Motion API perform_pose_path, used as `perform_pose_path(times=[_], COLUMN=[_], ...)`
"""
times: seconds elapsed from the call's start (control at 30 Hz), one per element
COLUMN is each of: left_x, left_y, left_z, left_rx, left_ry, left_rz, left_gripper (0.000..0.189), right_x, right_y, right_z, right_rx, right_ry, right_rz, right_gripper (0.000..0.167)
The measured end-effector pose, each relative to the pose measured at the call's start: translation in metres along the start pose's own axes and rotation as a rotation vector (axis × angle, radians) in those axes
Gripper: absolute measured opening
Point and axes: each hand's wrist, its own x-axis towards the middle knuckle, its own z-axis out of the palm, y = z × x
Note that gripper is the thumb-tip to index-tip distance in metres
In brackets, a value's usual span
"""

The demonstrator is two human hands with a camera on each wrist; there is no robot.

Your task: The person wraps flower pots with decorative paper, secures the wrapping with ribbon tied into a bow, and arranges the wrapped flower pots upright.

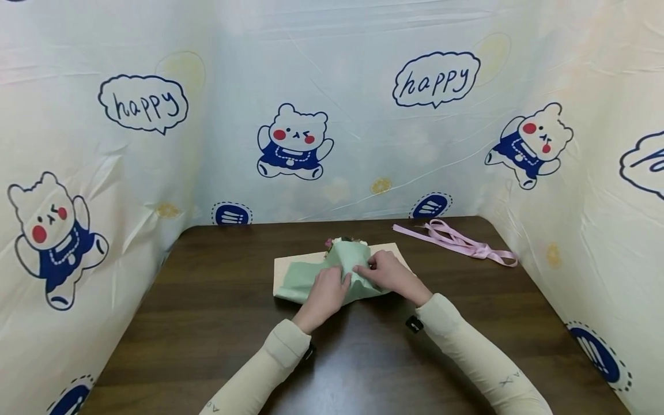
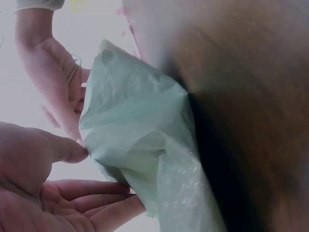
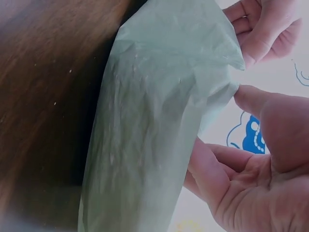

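Pale green wrapping paper (image 1: 301,276) is folded around a small bunch of flowers, whose pink and white heads (image 1: 330,244) peek out at the far end. Cream sheet (image 1: 282,268) edges show beneath it on the left and right. My left hand (image 1: 327,291) pinches the paper near its middle, thumb on top; in the left wrist view its fingers (image 2: 111,210) reach under the paper's edge. From the right, my right hand (image 1: 391,271) grips another fold between thumb and fingers, clearly seen in the right wrist view, with the crumpled paper (image 3: 145,125) hanging beside it. The stems are hidden.
A looped pink ribbon (image 1: 456,242) lies at the back right of the dark wooden table (image 1: 218,340). A printed cloth (image 1: 363,144) with bears and lettering closes off the back and both sides.
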Motion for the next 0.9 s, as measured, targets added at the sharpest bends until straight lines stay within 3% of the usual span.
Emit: perform_pose_path(times=[0.53, 0.9], left_x=[-0.012, -0.011], left_y=[-0.01, -0.014], left_z=[0.002, 0.007], left_rx=[-0.017, -0.071], left_ry=[-0.003, -0.02], left_rz=[-0.019, -0.024], left_gripper=[0.038, 0.034], right_x=[0.003, 0.002], right_y=[-0.02, -0.007], right_z=[0.011, 0.013], right_rx=[-0.09, -0.065], right_ry=[0.057, 0.039], right_rz=[-0.018, 0.031], right_gripper=[0.061, 0.064])
